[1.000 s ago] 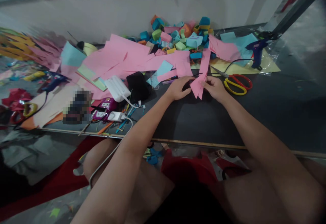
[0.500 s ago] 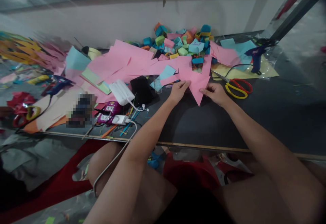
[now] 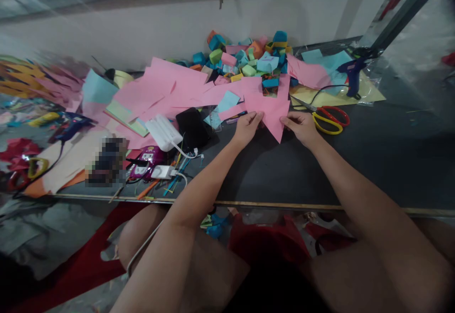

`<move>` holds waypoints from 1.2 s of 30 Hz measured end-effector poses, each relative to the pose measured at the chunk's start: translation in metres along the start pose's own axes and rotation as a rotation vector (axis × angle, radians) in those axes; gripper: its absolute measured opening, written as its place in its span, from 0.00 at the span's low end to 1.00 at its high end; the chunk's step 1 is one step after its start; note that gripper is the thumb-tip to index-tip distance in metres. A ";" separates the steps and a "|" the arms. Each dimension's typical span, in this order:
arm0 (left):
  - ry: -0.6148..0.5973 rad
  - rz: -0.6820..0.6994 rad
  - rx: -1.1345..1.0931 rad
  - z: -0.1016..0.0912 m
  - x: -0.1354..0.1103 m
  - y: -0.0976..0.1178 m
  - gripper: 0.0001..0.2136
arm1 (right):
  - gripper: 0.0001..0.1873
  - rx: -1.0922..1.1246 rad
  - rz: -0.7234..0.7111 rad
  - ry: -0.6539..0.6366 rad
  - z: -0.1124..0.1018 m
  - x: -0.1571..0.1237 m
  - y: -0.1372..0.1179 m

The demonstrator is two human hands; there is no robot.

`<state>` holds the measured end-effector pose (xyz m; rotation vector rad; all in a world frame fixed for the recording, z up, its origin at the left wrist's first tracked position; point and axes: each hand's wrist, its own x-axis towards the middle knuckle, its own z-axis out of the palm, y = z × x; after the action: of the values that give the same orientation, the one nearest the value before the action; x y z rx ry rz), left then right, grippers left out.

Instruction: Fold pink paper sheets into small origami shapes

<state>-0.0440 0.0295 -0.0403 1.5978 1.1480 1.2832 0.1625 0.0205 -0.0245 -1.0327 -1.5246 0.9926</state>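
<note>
Both of my hands pinch a cut piece of pink paper (image 3: 272, 111) over the dark table (image 3: 277, 175). Its lower end tapers to a point facing me, and strips extend from its far and left sides. My left hand (image 3: 248, 127) grips the left edge between thumb and fingers. On the right edge, my right hand (image 3: 300, 125) does the same, its thumb on top. Just right of that hand lie scissors (image 3: 330, 119) with one red and one yellow handle loop. Behind the paper, more pink sheets (image 3: 170, 83) overlap on the table.
A heap of small folded paper pieces (image 3: 249, 59) stands against the wall. A blue glue gun (image 3: 353, 76) lies at the right, another glue gun (image 3: 74, 124) at the left. A white power bank (image 3: 164, 132), black pouch (image 3: 193, 127) and purple power strip (image 3: 146, 161) are left of my arms.
My view has shifted slightly, so most things sit a little further left. The paper's pointed end has risen a little between my hands; both keep their pinch on its edges.
</note>
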 end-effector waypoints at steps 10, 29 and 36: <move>0.110 0.080 0.125 0.001 0.000 0.001 0.22 | 0.23 -0.447 -0.429 0.283 0.006 -0.004 0.000; -0.037 -0.142 -0.356 -0.007 0.005 -0.001 0.20 | 0.35 -0.211 -0.142 0.200 0.009 -0.008 -0.021; 0.031 -0.164 -0.337 -0.004 0.007 0.000 0.15 | 0.36 -0.029 -0.037 0.291 0.006 -0.001 -0.014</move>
<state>-0.0470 0.0363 -0.0379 1.2170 0.9972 1.3163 0.1554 0.0152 -0.0129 -1.1122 -1.3164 0.7592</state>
